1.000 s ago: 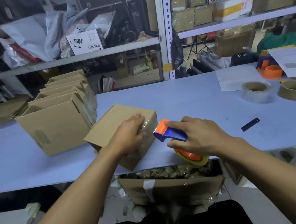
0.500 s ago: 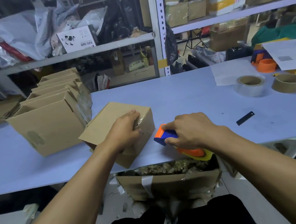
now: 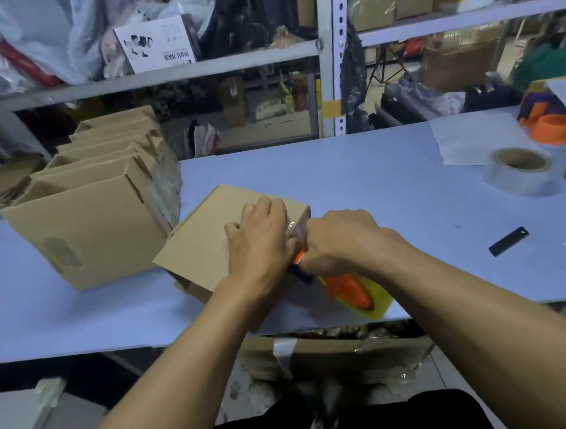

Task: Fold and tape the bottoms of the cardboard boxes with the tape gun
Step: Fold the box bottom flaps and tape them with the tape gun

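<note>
Our left hand [image 3: 260,242] lies flat, fingers spread, pressing the small brown cardboard box [image 3: 210,242] down on the pale blue table [image 3: 373,189]. Our right hand [image 3: 339,240] clenches the orange and blue tape gun [image 3: 345,285] against the box's right edge, apparently over a clear tape strip. Finished brown boxes [image 3: 89,209] are stacked just left; two tape rolls [image 3: 521,170] sit far right.

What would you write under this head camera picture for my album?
Left hand steadies a box while the right hand holds the tape gun against it.
</note>
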`<state>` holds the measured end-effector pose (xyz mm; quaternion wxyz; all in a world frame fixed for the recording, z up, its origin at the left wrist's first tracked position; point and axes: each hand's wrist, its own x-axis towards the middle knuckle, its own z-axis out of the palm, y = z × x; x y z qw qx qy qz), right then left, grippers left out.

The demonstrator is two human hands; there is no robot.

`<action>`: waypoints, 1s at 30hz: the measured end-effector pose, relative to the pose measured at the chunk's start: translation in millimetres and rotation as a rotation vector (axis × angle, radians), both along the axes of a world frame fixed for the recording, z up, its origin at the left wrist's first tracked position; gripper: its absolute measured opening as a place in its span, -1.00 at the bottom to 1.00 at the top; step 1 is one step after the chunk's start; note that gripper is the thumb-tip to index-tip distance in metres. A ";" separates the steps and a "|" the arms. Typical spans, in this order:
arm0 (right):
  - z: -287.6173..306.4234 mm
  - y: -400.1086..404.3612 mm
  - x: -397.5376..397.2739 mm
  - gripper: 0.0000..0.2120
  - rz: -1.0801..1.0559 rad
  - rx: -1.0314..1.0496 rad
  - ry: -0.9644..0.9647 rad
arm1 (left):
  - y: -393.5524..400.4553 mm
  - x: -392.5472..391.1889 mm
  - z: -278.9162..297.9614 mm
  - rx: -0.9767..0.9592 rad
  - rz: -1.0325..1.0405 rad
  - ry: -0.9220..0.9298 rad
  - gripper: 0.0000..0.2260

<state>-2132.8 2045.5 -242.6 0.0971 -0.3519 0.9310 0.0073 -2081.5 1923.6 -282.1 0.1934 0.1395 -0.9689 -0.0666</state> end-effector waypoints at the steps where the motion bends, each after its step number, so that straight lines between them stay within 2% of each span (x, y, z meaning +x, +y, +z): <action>1: 3.6 -3.0 -0.3 -0.76 -0.006 0.011 -0.017 | 0.0 -0.9 0.0 -0.010 -0.001 -0.008 -0.77; 4: 15.8 -8.2 -2.3 -0.75 -0.004 0.040 -0.070 | 0.1 -4.4 0.9 -0.050 -0.002 -0.061 -0.70; 7: 20.6 -9.9 0.5 -0.78 0.010 0.060 -0.037 | 1.2 -5.8 0.9 -0.072 0.001 -0.098 -0.62; 12: 5.4 -7.2 6.4 -0.77 -0.014 0.015 0.031 | 1.5 -5.8 -2.5 -0.098 0.019 -0.046 -0.73; 20: -2.3 14.6 5.2 -0.72 -0.145 -0.143 -0.143 | 5.8 -2.9 -2.0 -0.085 0.031 -0.042 -0.70; 23: 1.6 15.2 3.3 -0.71 -0.138 -0.102 -0.158 | 8.3 -3.9 -2.3 -0.095 0.033 -0.047 -0.70; 27: -2.0 2.6 5.2 -0.73 -0.055 0.013 -0.055 | 6.1 -4.1 -4.5 -0.101 0.039 -0.023 -0.73; 30: -0.6 9.8 -5.3 -0.69 -0.102 -0.005 -0.110 | 5.5 -6.1 -3.3 -0.133 0.060 -0.063 -0.66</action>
